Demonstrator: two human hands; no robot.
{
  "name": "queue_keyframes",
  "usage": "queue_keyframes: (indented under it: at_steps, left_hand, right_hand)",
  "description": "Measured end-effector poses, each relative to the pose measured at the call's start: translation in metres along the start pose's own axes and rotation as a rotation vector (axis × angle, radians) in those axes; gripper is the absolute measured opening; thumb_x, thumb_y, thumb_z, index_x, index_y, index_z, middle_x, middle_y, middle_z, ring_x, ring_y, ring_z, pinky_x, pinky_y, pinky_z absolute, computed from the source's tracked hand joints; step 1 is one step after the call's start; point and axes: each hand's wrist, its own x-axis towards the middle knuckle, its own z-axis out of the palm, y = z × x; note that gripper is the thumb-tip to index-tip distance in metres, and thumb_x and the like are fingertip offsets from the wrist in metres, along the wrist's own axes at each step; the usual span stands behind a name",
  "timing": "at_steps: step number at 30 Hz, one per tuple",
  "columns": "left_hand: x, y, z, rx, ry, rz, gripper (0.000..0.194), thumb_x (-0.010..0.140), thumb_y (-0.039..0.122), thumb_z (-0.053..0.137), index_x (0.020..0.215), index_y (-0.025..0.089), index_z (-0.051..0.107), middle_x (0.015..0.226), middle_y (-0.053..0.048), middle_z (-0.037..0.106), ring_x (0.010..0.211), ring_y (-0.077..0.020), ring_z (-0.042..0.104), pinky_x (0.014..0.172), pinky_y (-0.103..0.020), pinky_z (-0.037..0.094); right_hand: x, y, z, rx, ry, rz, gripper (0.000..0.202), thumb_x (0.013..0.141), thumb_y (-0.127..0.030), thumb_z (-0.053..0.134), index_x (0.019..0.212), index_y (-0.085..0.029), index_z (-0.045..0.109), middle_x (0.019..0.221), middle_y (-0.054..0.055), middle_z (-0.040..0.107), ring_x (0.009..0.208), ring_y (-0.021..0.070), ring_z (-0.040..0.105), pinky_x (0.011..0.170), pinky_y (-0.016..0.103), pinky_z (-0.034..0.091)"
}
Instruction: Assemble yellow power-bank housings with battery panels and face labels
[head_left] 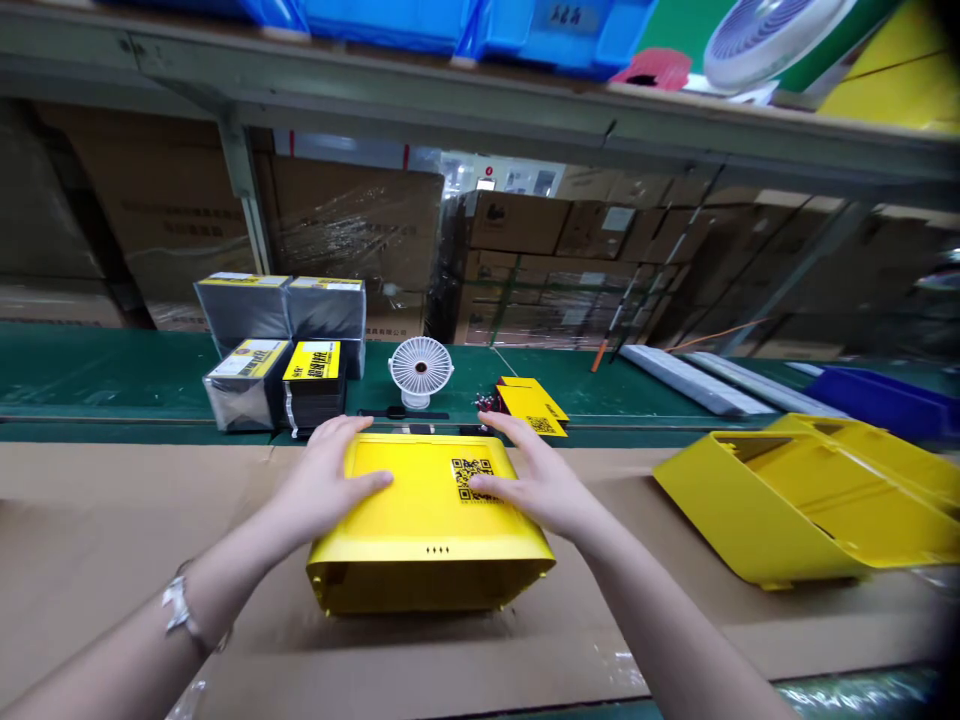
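A yellow plastic housing (420, 515) lies on the brown cardboard with its open, hollow side facing me. A black QR code and a short row of small dark marks show on its upper face. My left hand (334, 475) grips the left edge, thumb across the top and fingers over the far side. On the right edge, my right hand (536, 480) holds it the same way, its thumb on the QR code. Both sets of fingertips are partly hidden behind the far edge. More yellow housings (765, 520) stand to the right, open sides up.
Behind the housing are a small white fan (421, 372), yellow printed cards (534, 403) and stacks of wrapped cards (315, 375). A blue tray (885, 400) and long grey strips (694, 380) lie at the back right. Overhead runs a shelf (450, 105) with blue bins (382, 22).
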Motion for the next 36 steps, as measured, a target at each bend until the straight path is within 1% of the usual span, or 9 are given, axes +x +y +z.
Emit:
queue_keyframes:
  at_steps: [3, 5, 9, 18, 24, 26, 30, 33, 36]
  left_hand:
    - [0.023, -0.007, 0.008, -0.325, -0.136, -0.164, 0.049, 0.068, 0.047, 0.067, 0.107, 0.018, 0.057, 0.11, -0.011, 0.063, 0.1, -0.0288, 0.061, 0.086, -0.044, 0.05]
    - [0.029, -0.012, 0.011, -0.412, -0.17, -0.175, 0.043, 0.07, 0.049, 0.064, 0.1, 0.018, 0.057, 0.097, -0.008, 0.067, 0.086, -0.0254, 0.066, 0.074, -0.038, 0.053]
    - [0.027, -0.013, 0.012, -0.415, -0.136, -0.154, 0.037, 0.073, 0.048, 0.062, 0.095, 0.019, 0.057, 0.091, -0.006, 0.067, 0.084, -0.0234, 0.065, 0.071, -0.034, 0.052]
    - [0.025, -0.006, 0.01, -0.337, -0.104, -0.147, 0.028, 0.076, 0.046, 0.059, 0.087, 0.02, 0.056, 0.089, -0.003, 0.065, 0.084, -0.0232, 0.063, 0.069, -0.032, 0.049]
    - [0.025, -0.009, 0.011, -0.318, -0.099, -0.137, 0.025, 0.08, 0.046, 0.052, 0.086, 0.021, 0.055, 0.088, -0.001, 0.063, 0.082, -0.0205, 0.061, 0.067, -0.029, 0.047]
    - [0.025, -0.009, 0.012, -0.304, -0.098, -0.131, 0.025, 0.081, 0.045, 0.05, 0.086, 0.022, 0.055, 0.087, 0.0, 0.063, 0.082, -0.0197, 0.061, 0.067, -0.028, 0.046]
    - [0.024, -0.008, 0.012, -0.23, -0.071, -0.112, 0.023, 0.082, 0.044, 0.048, 0.085, 0.022, 0.055, 0.087, 0.001, 0.063, 0.081, -0.0181, 0.06, 0.065, -0.026, 0.045]
    - [0.023, -0.005, 0.011, -0.127, -0.036, -0.078, 0.023, 0.082, 0.045, 0.048, 0.083, 0.023, 0.056, 0.087, 0.002, 0.064, 0.081, -0.0175, 0.06, 0.066, -0.026, 0.044]
    - [0.026, -0.001, 0.009, 0.007, -0.009, -0.011, 0.028, 0.082, 0.049, 0.049, 0.078, 0.023, 0.058, 0.083, 0.002, 0.065, 0.08, -0.0174, 0.06, 0.066, -0.027, 0.042]
  right_hand:
    - [0.016, 0.005, 0.002, 0.389, -0.333, 0.214, 0.074, 0.064, -0.034, 0.079, 0.128, -0.024, 0.043, 0.125, 0.009, 0.054, 0.107, 0.0263, 0.057, 0.091, 0.044, 0.05]
    - [0.019, 0.007, 0.006, 0.592, -0.419, 0.271, 0.065, 0.064, -0.034, 0.078, 0.119, -0.021, 0.046, 0.108, 0.008, 0.063, 0.092, 0.0251, 0.064, 0.08, 0.04, 0.055]
    - [0.019, 0.012, 0.016, 0.688, -0.284, 0.267, 0.046, 0.067, -0.038, 0.073, 0.103, -0.02, 0.051, 0.092, 0.004, 0.066, 0.078, 0.0218, 0.066, 0.07, 0.034, 0.055]
    - [0.028, 0.017, 0.024, 0.446, -0.105, 0.19, 0.027, 0.077, -0.042, 0.058, 0.086, -0.016, 0.059, 0.083, 0.004, 0.063, 0.078, 0.0204, 0.061, 0.065, 0.028, 0.048]
    - [0.023, 0.02, 0.023, 0.5, -0.153, 0.147, 0.034, 0.084, -0.049, 0.053, 0.095, -0.017, 0.056, 0.09, 0.005, 0.062, 0.083, 0.0207, 0.061, 0.068, 0.03, 0.05]
    - [0.02, 0.017, 0.02, 0.509, -0.203, 0.163, 0.038, 0.078, -0.046, 0.063, 0.103, -0.019, 0.054, 0.098, 0.005, 0.061, 0.085, 0.021, 0.062, 0.069, 0.03, 0.052]
    - [0.018, 0.013, 0.013, 0.538, -0.316, 0.225, 0.061, 0.06, -0.035, 0.082, 0.111, -0.022, 0.05, 0.103, 0.005, 0.061, 0.088, 0.0235, 0.063, 0.07, 0.032, 0.054]
    - [0.021, 0.016, 0.014, 0.576, -0.341, 0.241, 0.053, 0.064, -0.038, 0.079, 0.106, -0.022, 0.051, 0.099, 0.005, 0.063, 0.085, 0.0243, 0.064, 0.07, 0.034, 0.054]
    - [0.025, 0.023, 0.02, 0.611, -0.281, 0.232, 0.037, 0.074, -0.045, 0.069, 0.098, -0.02, 0.055, 0.094, 0.004, 0.064, 0.082, 0.0226, 0.064, 0.069, 0.033, 0.052]
